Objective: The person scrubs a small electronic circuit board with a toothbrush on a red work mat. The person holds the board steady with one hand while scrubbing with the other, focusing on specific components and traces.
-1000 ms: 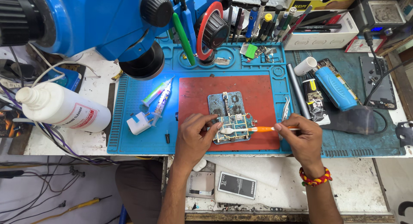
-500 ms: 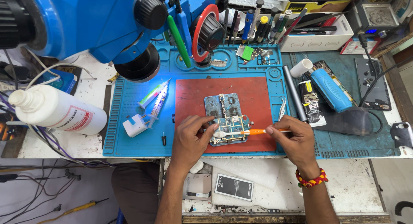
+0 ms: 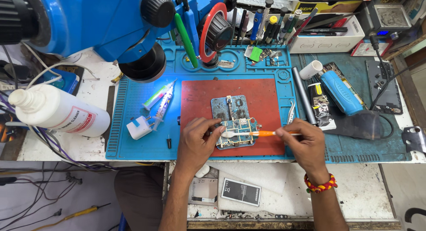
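A phone circuit board lies on a red mat that sits on a blue work mat. My left hand presses on the board's left edge and holds it steady. My right hand grips a brush with an orange and white handle, its white head resting on the board near my left fingers. A second blue-grey plate lies just behind the board.
A blue microscope hangs over the left. A white bottle lies at left. Two syringes and a white plug sit on the blue mat. Tweezers, a blue tool and a screwdriver rack are at right and back.
The camera view has shifted slightly. Both hands stay on the board, and the brush head has moved a little along it.
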